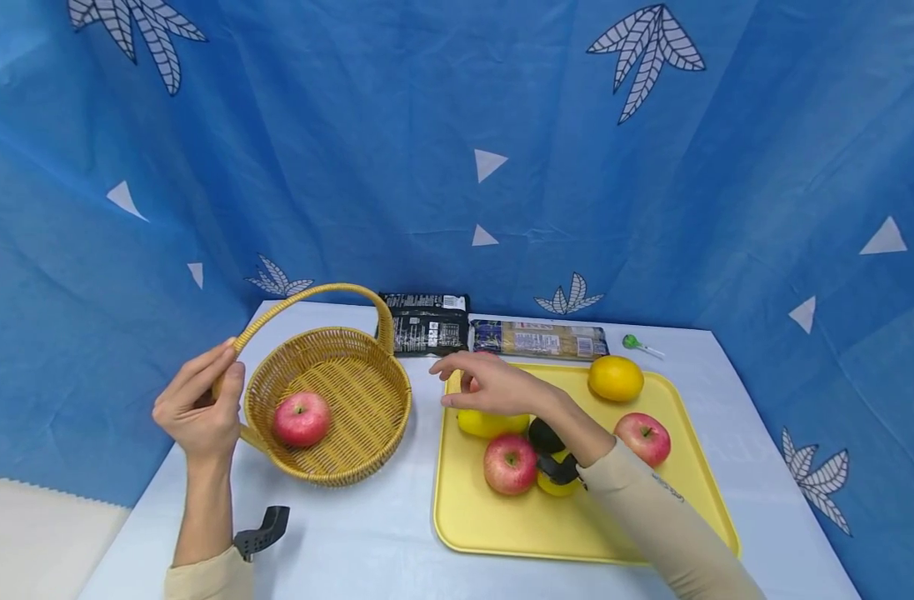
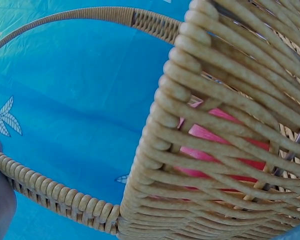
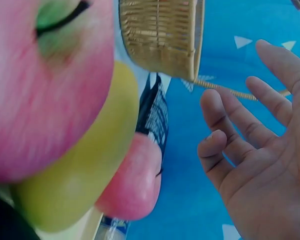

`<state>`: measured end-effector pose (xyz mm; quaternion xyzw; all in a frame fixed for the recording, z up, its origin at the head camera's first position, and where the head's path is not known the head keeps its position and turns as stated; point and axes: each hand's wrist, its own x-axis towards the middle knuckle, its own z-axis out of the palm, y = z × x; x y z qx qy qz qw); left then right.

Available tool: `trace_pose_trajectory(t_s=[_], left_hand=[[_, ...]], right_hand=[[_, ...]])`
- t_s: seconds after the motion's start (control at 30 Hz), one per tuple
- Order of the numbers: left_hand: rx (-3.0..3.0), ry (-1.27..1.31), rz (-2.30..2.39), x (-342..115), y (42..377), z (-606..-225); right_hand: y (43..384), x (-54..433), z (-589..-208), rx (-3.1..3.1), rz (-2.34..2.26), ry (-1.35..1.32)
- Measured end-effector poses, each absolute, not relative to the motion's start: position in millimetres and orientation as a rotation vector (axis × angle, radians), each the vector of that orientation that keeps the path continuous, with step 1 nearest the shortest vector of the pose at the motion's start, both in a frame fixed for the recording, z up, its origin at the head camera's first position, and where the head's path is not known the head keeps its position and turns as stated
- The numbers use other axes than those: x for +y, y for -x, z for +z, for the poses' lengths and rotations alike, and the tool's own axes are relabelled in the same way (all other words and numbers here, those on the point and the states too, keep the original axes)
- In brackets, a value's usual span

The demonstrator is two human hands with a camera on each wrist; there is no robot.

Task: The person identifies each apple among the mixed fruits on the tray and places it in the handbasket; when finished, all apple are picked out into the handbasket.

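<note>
My left hand grips the handle of a woven basket on its left side. Inside the basket, toward the left, lies a red apple; its red shows through the weave in the left wrist view. Over the left rear of a yellow tray hovers my right hand, fingers loosely bent with nothing between them. Below it are a long yellow fruit and a red apple. Another apple is partly hidden behind this hand in the head view.
On the tray's right side lie a lemon and a red apple. A dark round fruit is partly covered by my right arm. Black packets, a long noodle packet and a green lollipop line the table's back edge.
</note>
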<state>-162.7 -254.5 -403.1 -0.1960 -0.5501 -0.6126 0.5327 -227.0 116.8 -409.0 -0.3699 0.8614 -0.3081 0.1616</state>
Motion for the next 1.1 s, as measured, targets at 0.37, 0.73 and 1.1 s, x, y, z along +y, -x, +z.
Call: trace_pose_trajectory(t_s=[0.37,0.73,1.1], left_hand=[[-1.308,0.477,-1.471,-255.3,161.2,-404.3],[-1.318,0.486,-1.455,-256.1,161.5,-405.0],[-1.317,0.489,-1.457,-256.2,161.3,-405.8]], right_hand=[[238.4,140.2,-415.8,2.495,-0.925,0.972],[246.9,155.4,-425.0,2.528,-0.937,0.926],[253.7,162.5,-429.8,2.506,-0.962,0.922]])
